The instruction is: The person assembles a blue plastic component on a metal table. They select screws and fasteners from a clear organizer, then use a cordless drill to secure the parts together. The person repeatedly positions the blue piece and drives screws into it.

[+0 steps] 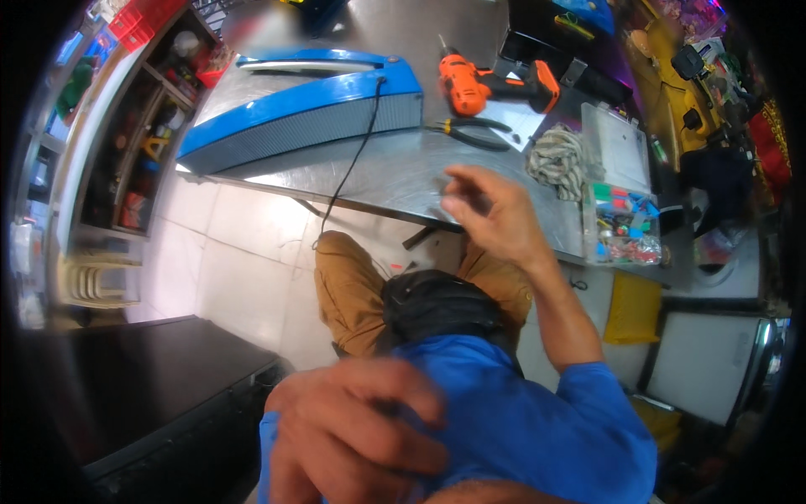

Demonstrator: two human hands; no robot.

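Note:
My left hand [353, 433] is raised close in front of my blue shirt, large and smeared by motion. Its fingers bend toward the right, and their tips are too blurred to show whether they grip anything. Over the front edge of the metal table, my right hand [497, 214] hovers with thumb and forefinger apart, and I see nothing in it. Nearest beyond it lie pliers [477, 133] with dark handles. An orange cordless drill [470, 84] rests behind them. To the left stands a long blue device [311, 105] with a grey ribbed side; its black cord [357, 160] hangs over the edge.
Right of my hand are a crumpled striped cloth [557, 160] and a clear parts box [623, 220] with small colourful pieces. A black case [546, 42] stands at the back. Stacked stools [99, 281] and a dark flat-topped cabinet [151, 378] are at the left.

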